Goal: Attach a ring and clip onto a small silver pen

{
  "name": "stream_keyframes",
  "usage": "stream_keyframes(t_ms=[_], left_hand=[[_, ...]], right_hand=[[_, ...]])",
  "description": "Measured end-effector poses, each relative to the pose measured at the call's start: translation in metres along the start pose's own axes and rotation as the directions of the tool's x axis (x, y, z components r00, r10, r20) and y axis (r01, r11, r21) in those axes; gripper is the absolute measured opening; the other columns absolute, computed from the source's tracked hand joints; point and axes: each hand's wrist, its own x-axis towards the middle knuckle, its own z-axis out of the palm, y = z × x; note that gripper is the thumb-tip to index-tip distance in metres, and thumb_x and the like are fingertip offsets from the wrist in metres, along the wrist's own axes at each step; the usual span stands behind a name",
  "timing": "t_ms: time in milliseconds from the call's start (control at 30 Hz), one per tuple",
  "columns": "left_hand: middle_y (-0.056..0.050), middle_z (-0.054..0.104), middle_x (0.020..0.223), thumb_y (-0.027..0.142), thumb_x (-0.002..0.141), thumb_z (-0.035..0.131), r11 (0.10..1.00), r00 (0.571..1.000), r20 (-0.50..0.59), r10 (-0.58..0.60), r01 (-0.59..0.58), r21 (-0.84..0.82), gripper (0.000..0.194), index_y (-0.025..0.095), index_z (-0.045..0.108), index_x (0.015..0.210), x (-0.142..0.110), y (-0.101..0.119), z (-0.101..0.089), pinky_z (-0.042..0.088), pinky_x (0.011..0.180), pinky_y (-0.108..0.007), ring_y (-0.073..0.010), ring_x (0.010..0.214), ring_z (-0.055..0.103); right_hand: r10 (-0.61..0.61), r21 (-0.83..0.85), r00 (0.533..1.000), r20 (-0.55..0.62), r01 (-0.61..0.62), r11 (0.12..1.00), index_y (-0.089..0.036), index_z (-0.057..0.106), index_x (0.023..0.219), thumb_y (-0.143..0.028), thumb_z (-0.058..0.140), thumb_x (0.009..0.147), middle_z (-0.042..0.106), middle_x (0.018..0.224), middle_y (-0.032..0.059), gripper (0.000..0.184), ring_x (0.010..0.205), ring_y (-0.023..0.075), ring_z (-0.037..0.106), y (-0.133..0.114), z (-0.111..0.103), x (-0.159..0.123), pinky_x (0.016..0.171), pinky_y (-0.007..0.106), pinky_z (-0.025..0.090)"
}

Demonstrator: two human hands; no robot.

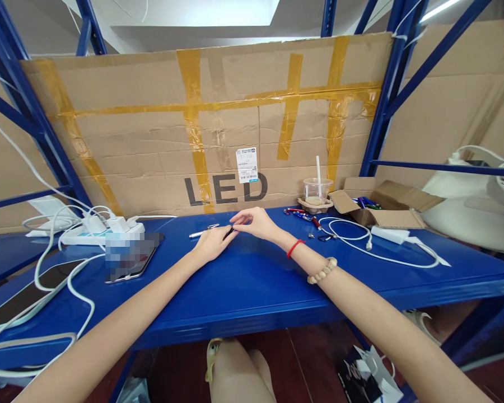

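Note:
Both my hands meet over the middle of the blue shelf [252, 280]. My left hand [212, 243] rests palm down and grips a small dark pen-like piece [229, 232] that sticks out toward the right. My right hand [256, 223] hovers just beside it, fingers pinched at the dark piece's tip. A red string and a bead bracelet [322, 271] circle my right wrist. A silver pen-like piece [204, 231] lies on the shelf just behind my left hand.
A phone [130, 258], a tablet [29, 294], a power strip [105, 228] and white cables sit at left. At right are a plastic cup [317, 193], small coloured keychain items [304, 215], an open cardboard box [382, 207], a white charger cable [373, 246] and a white bag [474, 196]. A cardboard sheet backs the shelf.

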Motion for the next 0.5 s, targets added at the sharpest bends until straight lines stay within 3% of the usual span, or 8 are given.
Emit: stream_keyframes(t_ms=[167, 333, 500], left_hand=[[-0.004, 0.063, 0.088, 0.044, 0.086, 0.020, 1.000, 1.000, 0.019, -0.023, 0.023, 0.004, 0.042, 0.021, 0.055, 0.085, 0.001, -0.003, 0.002, 0.043, 0.060, -0.026, -0.0217, 0.083, 0.058], [-0.005, 0.062, 0.092, 0.042, 0.086, 0.020, 0.999, 0.999, 0.033, -0.037, 0.036, 0.016, 0.040, 0.021, 0.055, 0.090, 0.001, -0.003, 0.001, 0.043, 0.060, -0.027, -0.0228, 0.084, 0.058], [-0.004, 0.063, 0.080, 0.044, 0.085, 0.021, 0.998, 0.998, 0.035, -0.059, 0.059, 0.010, 0.040, 0.021, 0.053, 0.085, 0.002, -0.001, 0.000, 0.041, 0.057, -0.025, -0.0217, 0.079, 0.059]], right_hand=[[0.015, -0.190, 1.000, 0.027, -0.010, 0.982, -0.015, 0.067, 0.083, -0.019, 0.054, 0.070, 0.067, 0.075, 0.0025, 0.018, 0.070, 0.0117, 0.061, -0.010, 0.001, -0.002, 0.067, 0.019, 0.045], [0.151, -0.361, 0.988, 0.032, -0.129, 0.924, -0.023, 0.065, 0.092, -0.023, 0.052, 0.073, 0.067, 0.082, -0.0017, 0.023, 0.082, 0.0124, 0.060, -0.025, 0.000, -0.006, 0.071, 0.019, 0.043], [0.251, -0.525, 0.967, -0.038, -0.233, 0.818, -0.027, 0.061, 0.098, -0.029, 0.051, 0.075, 0.065, 0.089, -0.0027, 0.025, 0.088, 0.0133, 0.058, -0.031, -0.011, -0.005, 0.074, 0.021, 0.043]])
